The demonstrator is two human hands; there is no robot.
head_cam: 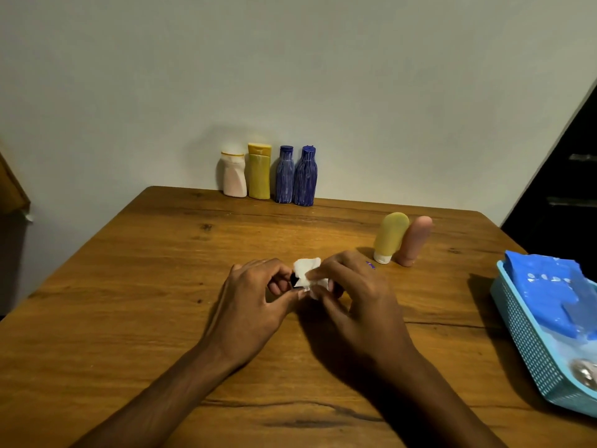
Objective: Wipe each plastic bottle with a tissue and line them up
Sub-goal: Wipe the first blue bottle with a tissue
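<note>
Left grip: the left hand (pixel 248 305) is clenched on a small dark item (pixel 294 280), fingers and thumb pinching it from the left side, just above the desk.
Right grip: the right hand (pixel 350 295) is grasping a crumpled white tissue (pixel 308 273), pressing it against the dark item from the right.
Held item: almost hidden by the fingers and tissue; only a black patch shows, so what kind of bottle it is cannot be told.
Hands: both meet near the middle of the desk, forearms reaching in from the near edge.
Desk: wooden desk (pixel 161 286) with dark grain lines and knots, its far edge against a pale wall.
Lined-up row: at the far edge, upright and just beside each other, left to right: a white bottle (pixel 234 176), a yellow bottle (pixel 259 173), a blue bottle (pixel 285 176), and a second blue bottle (pixel 305 177).
Waiting bottles: right of the hands, a yellow tube (pixel 389 236) with a white cap and a pink tube (pixel 415 240) lie side by side, touching, caps toward the person.
Basket: a light blue mesh basket (pixel 523 334) at the right edge of the desk holds a blue plastic pack (pixel 549 292).
</note>
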